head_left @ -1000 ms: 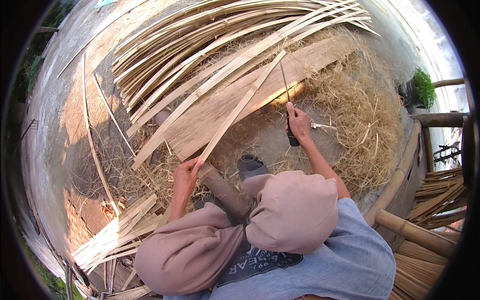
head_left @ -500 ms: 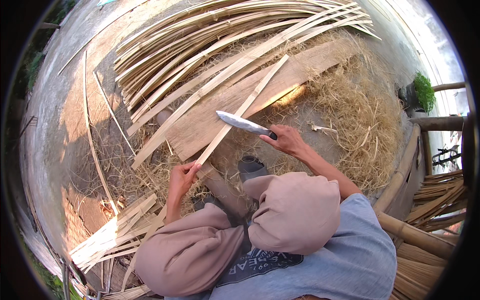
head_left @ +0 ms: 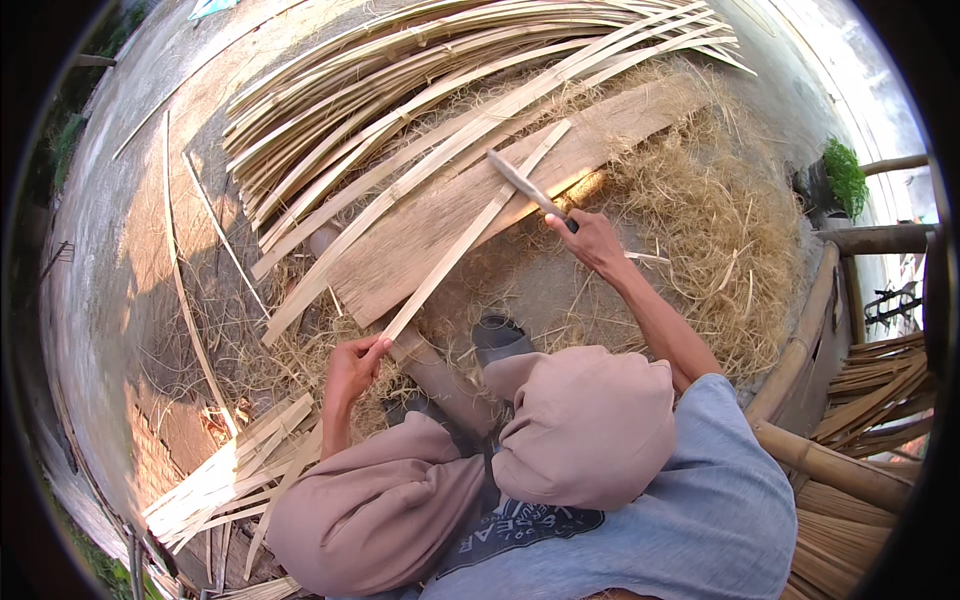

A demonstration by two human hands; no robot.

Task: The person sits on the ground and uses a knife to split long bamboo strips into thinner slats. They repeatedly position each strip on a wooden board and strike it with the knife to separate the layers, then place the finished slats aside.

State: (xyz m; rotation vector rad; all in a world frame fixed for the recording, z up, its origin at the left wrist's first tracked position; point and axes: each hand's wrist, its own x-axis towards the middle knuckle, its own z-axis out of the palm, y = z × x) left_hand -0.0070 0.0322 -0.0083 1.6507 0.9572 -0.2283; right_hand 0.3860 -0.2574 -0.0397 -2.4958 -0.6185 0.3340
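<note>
Between its fingertips my left hand (head_left: 354, 367) pinches the near end of a pale bamboo strip (head_left: 470, 238). The strip runs away from me to the right, across a broad wooden plank (head_left: 415, 245). My right hand (head_left: 592, 240) is wrapped round the dark handle of a knife (head_left: 530, 188). Its blade lies across the strip's far part, edge-on to view, with the tip pointing away to the left. Whether the blade presses into the strip I cannot tell.
A large bundle of bamboo strips (head_left: 350, 110) lies beyond the plank. Curly shavings (head_left: 710, 240) heap at the right. More strips (head_left: 240, 465) are piled at my left. A bamboo pole frame (head_left: 830, 470) stands at the right, and a round log (head_left: 440, 375) lies under the plank's near end.
My right hand and the knife have moved away from me and right, farther along the strip. The blade has turned from flat to edge-on. My left hand shifted slightly nearer, still pinching the strip.
</note>
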